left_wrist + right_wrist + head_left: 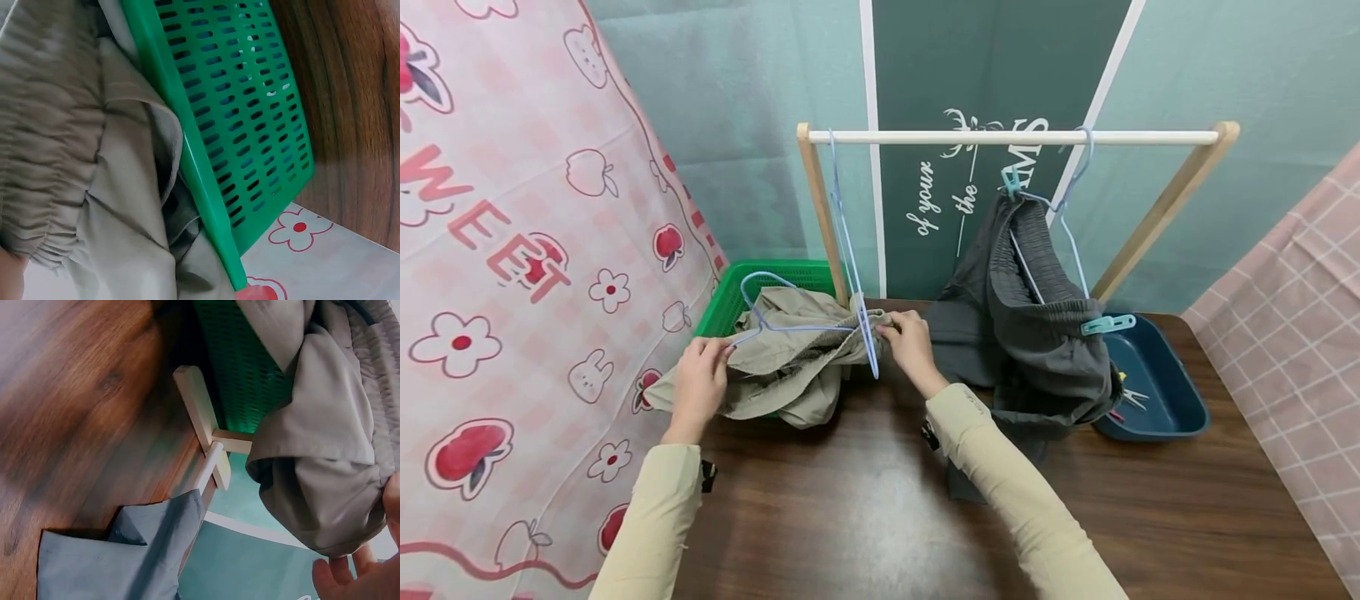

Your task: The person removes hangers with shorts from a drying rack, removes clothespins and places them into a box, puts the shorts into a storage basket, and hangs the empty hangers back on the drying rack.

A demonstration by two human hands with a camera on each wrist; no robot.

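Khaki pants (812, 400) with a gathered elastic waistband (44, 137) are stretched between my two hands, over a green basket (726, 300). My left hand (698, 379) pinches the left end of the waistband, by one end of a light blue hanger (758, 304). That hanger lies along the waistband opening. My right hand (913, 346) grips the other end of the waistband, thumb and fingers around the cloth in the right wrist view. A second blue hanger (844, 225) hangs from the rail, in front of the pants near my right hand.
A wooden rack with a white rail (925, 137) stands at the back. Dark grey pants (1037, 333) hang from a hanger (1070, 233) with teal clips (1107, 325). Behind them, a dark blue tray (1172, 408) holds scissors (1133, 398). Patterned curtains (550, 333) flank the brown table (850, 517).
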